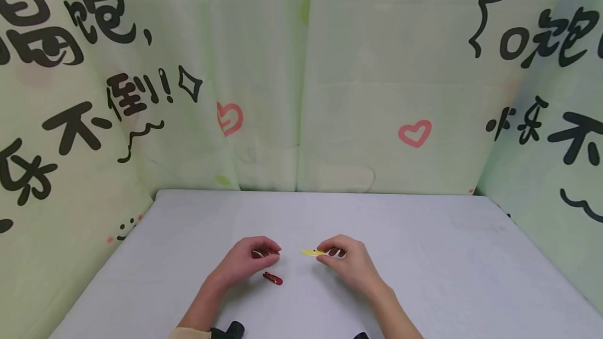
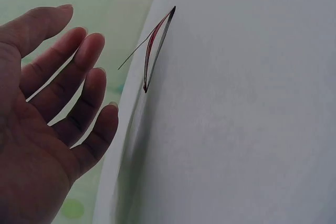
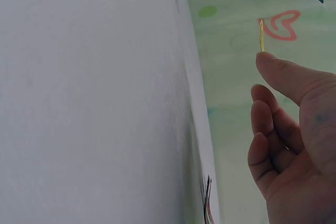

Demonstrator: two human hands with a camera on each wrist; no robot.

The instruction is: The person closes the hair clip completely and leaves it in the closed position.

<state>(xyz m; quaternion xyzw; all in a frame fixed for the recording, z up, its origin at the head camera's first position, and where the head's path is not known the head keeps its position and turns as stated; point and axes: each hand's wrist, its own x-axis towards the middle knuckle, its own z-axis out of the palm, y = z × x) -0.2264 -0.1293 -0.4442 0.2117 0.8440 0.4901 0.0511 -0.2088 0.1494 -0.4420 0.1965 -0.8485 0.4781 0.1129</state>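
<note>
A yellow hair clip (image 1: 311,252) is pinched between the thumb and fingertips of my right hand (image 1: 347,261), above the table. In the right wrist view the clip (image 3: 261,35) shows as a thin edge beyond the thumb. My left hand (image 1: 247,260) is across from it, fingers bent loosely, with nothing between them. A dark red snap hair clip (image 1: 272,278) lies on the table just below the left hand. In the left wrist view this clip (image 2: 148,56) appears edge-on with its parts spread, and the left hand (image 2: 58,93) is apart from it.
The white-covered table (image 1: 424,255) stretches out around both hands. Behind it and at both sides hangs a pale green curtain (image 1: 353,93) with black writing and pink hearts. Black wrist straps (image 1: 228,330) show at the bottom edge.
</note>
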